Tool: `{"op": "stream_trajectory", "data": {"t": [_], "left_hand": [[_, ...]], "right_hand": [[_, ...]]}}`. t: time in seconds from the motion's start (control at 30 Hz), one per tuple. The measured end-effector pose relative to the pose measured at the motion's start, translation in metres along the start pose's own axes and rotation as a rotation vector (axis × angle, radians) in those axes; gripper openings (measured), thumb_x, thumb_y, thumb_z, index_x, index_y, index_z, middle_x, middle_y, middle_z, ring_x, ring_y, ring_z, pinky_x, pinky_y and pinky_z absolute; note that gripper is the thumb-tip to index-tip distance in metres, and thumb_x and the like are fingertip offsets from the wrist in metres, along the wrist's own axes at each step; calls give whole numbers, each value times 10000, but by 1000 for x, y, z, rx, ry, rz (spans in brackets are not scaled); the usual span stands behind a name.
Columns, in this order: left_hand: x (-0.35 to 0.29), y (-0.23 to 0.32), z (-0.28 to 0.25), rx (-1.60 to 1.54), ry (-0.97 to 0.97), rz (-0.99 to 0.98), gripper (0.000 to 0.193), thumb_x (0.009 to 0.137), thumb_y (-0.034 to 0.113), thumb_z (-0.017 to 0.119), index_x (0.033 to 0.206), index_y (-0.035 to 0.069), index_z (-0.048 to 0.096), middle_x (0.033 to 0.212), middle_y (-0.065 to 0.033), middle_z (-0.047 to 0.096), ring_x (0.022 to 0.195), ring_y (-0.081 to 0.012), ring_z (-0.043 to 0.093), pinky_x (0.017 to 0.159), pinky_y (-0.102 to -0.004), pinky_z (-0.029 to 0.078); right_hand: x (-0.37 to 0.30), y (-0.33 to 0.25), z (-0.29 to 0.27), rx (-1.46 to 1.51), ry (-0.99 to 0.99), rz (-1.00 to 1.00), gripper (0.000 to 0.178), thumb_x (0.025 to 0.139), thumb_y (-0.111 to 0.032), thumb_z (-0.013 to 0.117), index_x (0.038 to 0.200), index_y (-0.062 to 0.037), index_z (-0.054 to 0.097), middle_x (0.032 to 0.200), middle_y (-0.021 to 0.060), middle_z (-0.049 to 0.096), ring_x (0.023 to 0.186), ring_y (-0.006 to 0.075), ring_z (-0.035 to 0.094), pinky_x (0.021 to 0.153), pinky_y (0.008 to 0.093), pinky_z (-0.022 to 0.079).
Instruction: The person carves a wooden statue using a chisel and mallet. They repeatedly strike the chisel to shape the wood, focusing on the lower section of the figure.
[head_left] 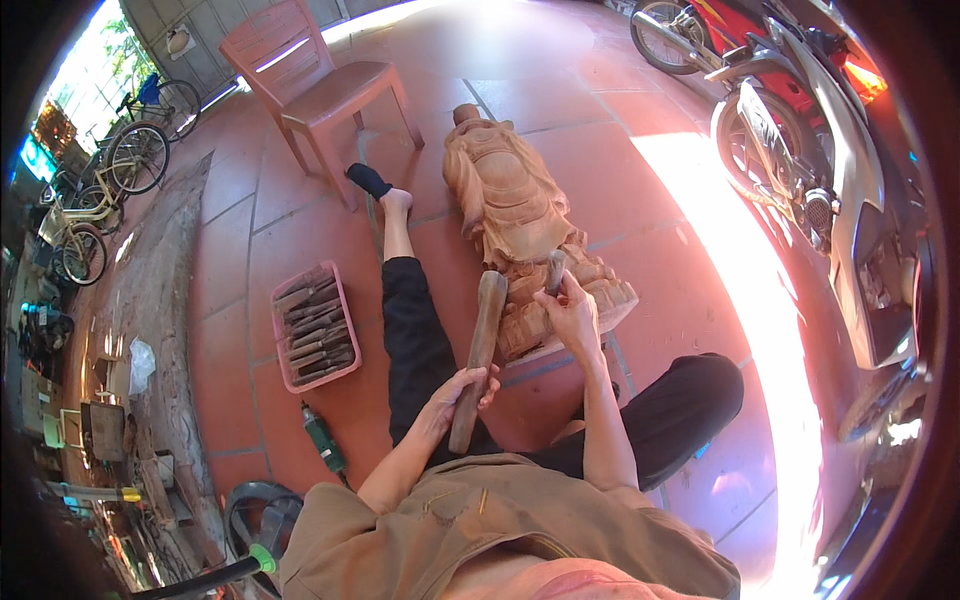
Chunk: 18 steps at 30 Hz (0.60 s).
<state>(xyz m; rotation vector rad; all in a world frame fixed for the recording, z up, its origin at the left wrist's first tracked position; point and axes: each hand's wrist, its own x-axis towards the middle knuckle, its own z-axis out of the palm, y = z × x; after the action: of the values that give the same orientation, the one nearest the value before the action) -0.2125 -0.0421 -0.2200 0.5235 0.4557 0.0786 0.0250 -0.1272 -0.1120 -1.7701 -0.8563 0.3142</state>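
Note:
A carved wooden statue of a robed figure (508, 190) lies on its back on the tiled floor, its rough, blocky base (612, 297) toward me. My left hand (455, 398) is closed around a long wooden mallet (484, 318), whose upper end points at the base. My right hand (576, 318) grips a carving chisel (555, 268) by its wooden handle, over the base. The chisel's blade is hidden, so I cannot tell whether it touches the wood.
Left of my outstretched leg, a pink plastic basket (284, 352) holds several chisels. A green power tool (323, 440) lies nearer. A wooden chair (318, 95) stands beyond my foot. Motorbikes (850, 200) line the right; bicycles (135, 160) stand far left.

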Motion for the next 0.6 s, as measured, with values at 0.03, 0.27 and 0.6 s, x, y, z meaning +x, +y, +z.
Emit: {"op": "stream_trajectory", "data": {"t": [0.03,0.27,0.6], "left_hand": [[1,-1,-1,-7,-5,-12,386,953,269,670,1219,18,544,898,-113,678,630,-156,618,537,-253,515],[3,-4,-9,5,-5,-9,403,969,281,641,1236,2,529,922,-138,666,648,-183,597,550,-284,488],[-1,0,0,3,-7,-5,387,951,273,673,1213,19,544,899,-103,677,640,-139,623,536,-239,503]], "right_hand": [[2,4,2,39,13,-23,284,860,-154,749,1083,-49,607,815,133,689,725,271,676,678,385,507],[3,-12,6,-52,8,4,287,881,-106,709,1134,-55,582,858,165,686,791,320,686,724,403,513],[-2,-1,-7,-110,45,16,330,892,-121,705,1187,-48,576,854,196,677,786,354,676,729,428,503]]}}
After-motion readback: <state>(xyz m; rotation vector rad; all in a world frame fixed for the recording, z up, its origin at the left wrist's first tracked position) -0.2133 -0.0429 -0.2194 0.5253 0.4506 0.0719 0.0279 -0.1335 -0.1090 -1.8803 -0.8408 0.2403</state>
